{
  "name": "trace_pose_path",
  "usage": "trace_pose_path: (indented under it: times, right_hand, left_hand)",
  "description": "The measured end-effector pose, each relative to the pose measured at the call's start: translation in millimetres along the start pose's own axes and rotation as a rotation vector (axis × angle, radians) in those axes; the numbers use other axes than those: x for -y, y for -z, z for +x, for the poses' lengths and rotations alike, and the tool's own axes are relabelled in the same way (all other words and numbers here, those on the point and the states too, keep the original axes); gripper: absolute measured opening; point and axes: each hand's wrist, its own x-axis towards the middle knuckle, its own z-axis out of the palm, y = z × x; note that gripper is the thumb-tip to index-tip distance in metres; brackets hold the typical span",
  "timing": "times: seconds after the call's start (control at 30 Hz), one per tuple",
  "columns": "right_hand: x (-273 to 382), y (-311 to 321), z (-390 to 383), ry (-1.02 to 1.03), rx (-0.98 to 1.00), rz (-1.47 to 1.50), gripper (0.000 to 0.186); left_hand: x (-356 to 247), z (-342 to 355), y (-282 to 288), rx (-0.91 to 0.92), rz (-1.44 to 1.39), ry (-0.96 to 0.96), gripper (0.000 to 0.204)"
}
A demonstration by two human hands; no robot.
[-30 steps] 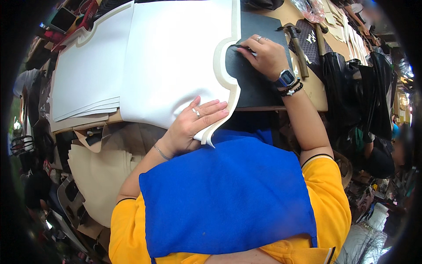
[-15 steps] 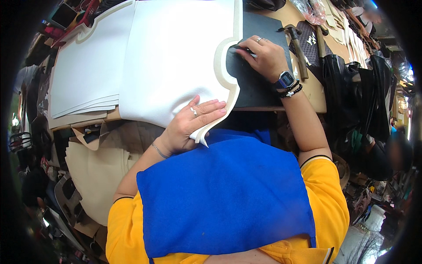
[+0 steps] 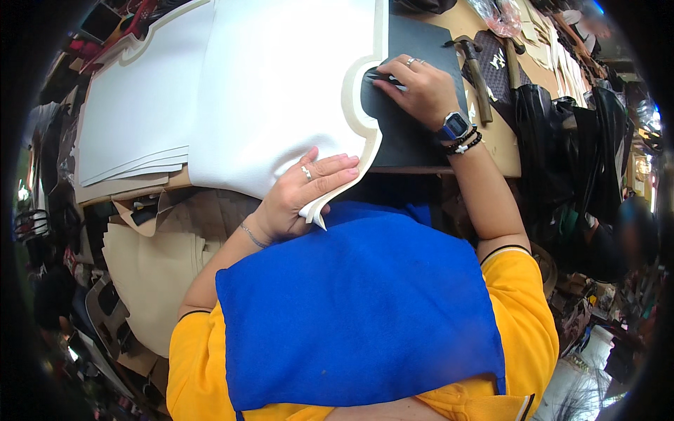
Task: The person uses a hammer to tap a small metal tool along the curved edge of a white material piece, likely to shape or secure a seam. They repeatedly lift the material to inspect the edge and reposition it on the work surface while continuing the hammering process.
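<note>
A large white leather-like sheet (image 3: 274, 91) with a beige curved border (image 3: 351, 95) lies over the table and hangs over its near edge. My left hand (image 3: 305, 186) rests on its near right corner, fingers stretched together along the border. Its thumb goes out of sight below, and the sheet is puckered and its tip folded there. In my right hand (image 3: 421, 88) a small dark pointed tool (image 3: 382, 75) is pinched, close to the notch in the border. Its exact kind is not clear. Beneath the notch lies a dark grey board (image 3: 414, 133).
A stack of white sheets (image 3: 140, 112) lies at the left. To the right are a hammer (image 3: 477, 81), a dark patterned piece (image 3: 491, 67) and black hanging material (image 3: 562, 140). Beige sheets (image 3: 151, 274) hang below the table's left side. Another person's arm shows at far right.
My right hand has shifted slightly up and left along the notch, showing more of the tool. The left hand and sheet corner have moved slightly left.
</note>
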Motion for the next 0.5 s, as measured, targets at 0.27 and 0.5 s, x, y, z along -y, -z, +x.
trace_pose_path:
  times: [0.27,0.5]
  right_hand:
    - [-0.7,-2.6,-0.6,0.065,0.007,-0.012,0.015]
    - [12.9,11.8,-8.3,0.217,-0.020,0.078,0.017]
  left_hand:
    - [1.2,0.0,-0.3,-0.009,-0.006,-0.006,0.043]
    - [0.8,-1.6,-2.1,-0.012,0.010,0.000,0.043]
